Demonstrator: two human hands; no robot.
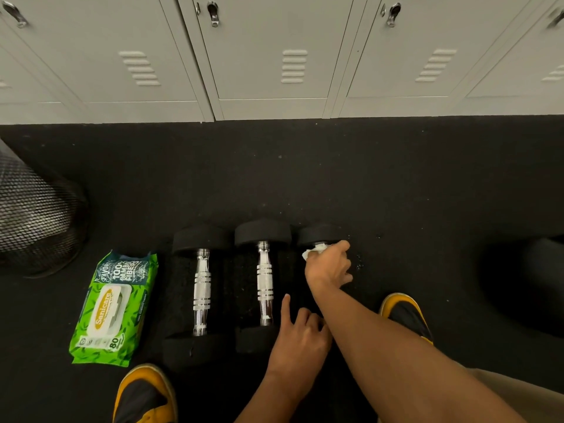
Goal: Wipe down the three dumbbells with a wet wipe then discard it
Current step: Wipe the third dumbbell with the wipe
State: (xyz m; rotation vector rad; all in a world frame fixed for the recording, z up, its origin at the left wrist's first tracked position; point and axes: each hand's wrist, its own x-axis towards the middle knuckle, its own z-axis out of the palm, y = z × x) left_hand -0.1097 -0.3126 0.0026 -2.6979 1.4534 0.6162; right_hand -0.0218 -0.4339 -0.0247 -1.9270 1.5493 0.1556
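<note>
Three black dumbbells with chrome handles lie side by side on the dark floor: the left dumbbell (201,291), the middle dumbbell (265,282) and the right dumbbell (319,235). My right hand (329,267) is shut on a crumpled white wet wipe (316,250) and presses it against the far end of the right dumbbell's handle, hiding most of that handle. My left hand (300,334) rests on the near end of the right dumbbell, forefinger stretched out, other fingers curled.
A green pack of wet wipes (113,306) lies left of the dumbbells. A black mesh bin (36,221) stands at the far left. Grey lockers (274,56) line the back. My yellow-and-black shoes (146,395) (406,315) flank the dumbbells.
</note>
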